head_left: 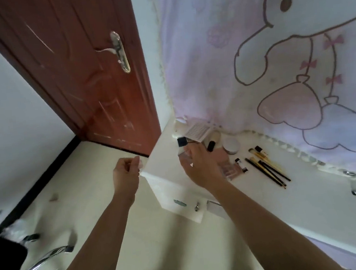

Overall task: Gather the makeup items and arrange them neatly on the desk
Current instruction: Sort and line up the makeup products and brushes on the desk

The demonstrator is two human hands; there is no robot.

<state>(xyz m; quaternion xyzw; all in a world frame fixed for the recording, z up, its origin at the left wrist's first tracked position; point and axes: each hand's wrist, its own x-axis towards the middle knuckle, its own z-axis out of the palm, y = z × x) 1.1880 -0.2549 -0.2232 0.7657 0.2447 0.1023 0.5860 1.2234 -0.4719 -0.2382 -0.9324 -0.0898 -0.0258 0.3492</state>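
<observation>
Right hand (199, 165) hides most of the bottle (183, 149)

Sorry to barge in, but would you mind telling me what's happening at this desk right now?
A person is tidying makeup on a white desk. Their right hand grips a clear bottle with a black cap near the desk's corner, while the left hand hovers empty off the edge. Brushes already lie together, and a round jar sits nearby.

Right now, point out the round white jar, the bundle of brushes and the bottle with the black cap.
round white jar (231, 145), head view, middle of its lid.
bundle of brushes (267, 167), head view, on the dark handles.
bottle with the black cap (182, 142), head view, on the square cap.
</observation>
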